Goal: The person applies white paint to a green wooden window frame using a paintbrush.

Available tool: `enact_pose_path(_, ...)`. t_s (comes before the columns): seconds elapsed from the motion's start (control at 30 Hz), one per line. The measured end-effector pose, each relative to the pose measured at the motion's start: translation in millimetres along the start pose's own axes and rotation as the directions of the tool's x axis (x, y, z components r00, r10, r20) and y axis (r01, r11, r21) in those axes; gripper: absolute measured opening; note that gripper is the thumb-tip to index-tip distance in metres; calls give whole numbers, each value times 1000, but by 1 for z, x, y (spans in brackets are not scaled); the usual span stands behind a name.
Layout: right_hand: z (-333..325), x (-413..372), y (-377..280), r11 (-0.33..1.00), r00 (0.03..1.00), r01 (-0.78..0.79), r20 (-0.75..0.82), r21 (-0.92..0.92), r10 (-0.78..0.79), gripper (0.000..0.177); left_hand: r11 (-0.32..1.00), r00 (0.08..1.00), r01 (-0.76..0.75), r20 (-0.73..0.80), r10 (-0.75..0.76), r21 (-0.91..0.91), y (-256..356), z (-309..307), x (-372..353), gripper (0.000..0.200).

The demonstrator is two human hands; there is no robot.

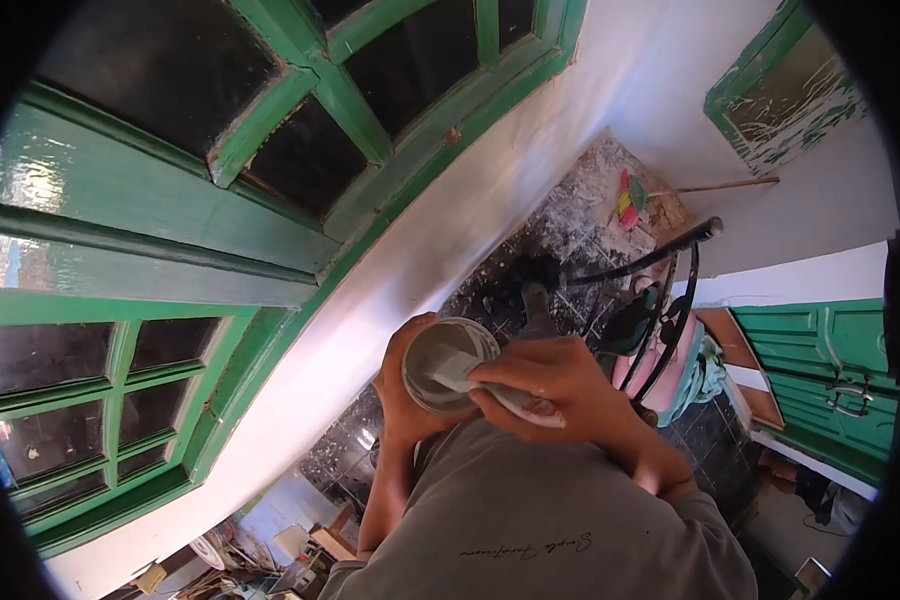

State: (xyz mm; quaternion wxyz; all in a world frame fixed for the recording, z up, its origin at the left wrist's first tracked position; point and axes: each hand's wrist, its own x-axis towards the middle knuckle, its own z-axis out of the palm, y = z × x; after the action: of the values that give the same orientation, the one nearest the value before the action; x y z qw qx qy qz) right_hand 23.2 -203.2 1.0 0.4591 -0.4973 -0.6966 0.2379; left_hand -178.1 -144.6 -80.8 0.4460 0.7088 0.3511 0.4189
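My left hand is wrapped round the side of a round tub with pale residue on its inner wall. In my right hand is a light-coloured paintbrush, held by its handle between thumb and fingers. The brush head points down into the tub's opening, and its tip is inside. What lies at the bottom of the tub is hard to make out. Both hands are close together in front of my chest.
Green-framed windows fill the left side above a white wall. Below, the dark tiled floor has white spatters. A black metal frame stands at the right, near a green cabinet. Clutter lies at the bottom left.
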Motion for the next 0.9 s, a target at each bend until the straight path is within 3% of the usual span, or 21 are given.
enact_pose_path(0.17, 10, -2, 4, 999, 998, 31, 51, -35, -29, 22, 1000, 1000, -25, -17, 25, 0, -7, -4, -4, 101)
enact_pose_path(0.57, -13, 27, 0, 991, 987, -122, -100, 49, 127, 20, 999, 999, 37, -10, -37, 25, 12, -4, 26, 100)
enact_pose_path(0.67, -12, 32, 3, 990, 986, -134, -96, 39, 137, 18, 993, 999, -48, 11, 47, 109, 14, -3, 36, 100)
enact_pose_path(0.9, -13, 36, -6, 971, 986, -163, -4, -176, 165, 16, 995, 996, -76, 46, 72, 69, 14, -4, 42, 101)
